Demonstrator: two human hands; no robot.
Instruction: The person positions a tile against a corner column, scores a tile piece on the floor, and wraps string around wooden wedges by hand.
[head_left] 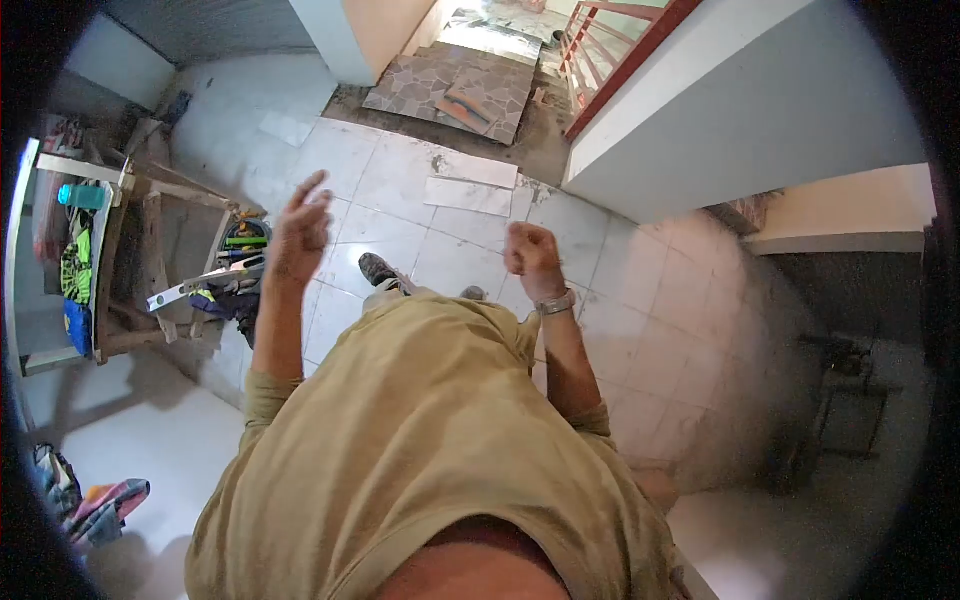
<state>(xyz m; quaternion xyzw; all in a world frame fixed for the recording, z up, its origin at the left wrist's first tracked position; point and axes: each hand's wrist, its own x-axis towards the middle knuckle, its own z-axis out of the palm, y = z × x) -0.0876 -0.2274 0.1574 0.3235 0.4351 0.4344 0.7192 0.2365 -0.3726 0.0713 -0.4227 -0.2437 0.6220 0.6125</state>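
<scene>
Both of my hands are raised in front of my body above a floor of pale tiles (400, 185). At the left, my left hand (302, 232) has its fingers apart and holds nothing. Across from it, my right hand (533, 250), with a metal watch (556, 302) on the wrist, has its fingers curled in; whether something small is inside cannot be made out. Two light tile strips (470, 188) lie on the floor beyond my hands, nearer the right one. Neither hand touches them.
A wooden frame (150, 250) with cloths and a spirit level (200, 285) stands at the left. Stone-patterned tiles (410, 90) lie ahead, with a red railing (640, 70) to their right. Crumpled clothes (110, 510) are at the lower left.
</scene>
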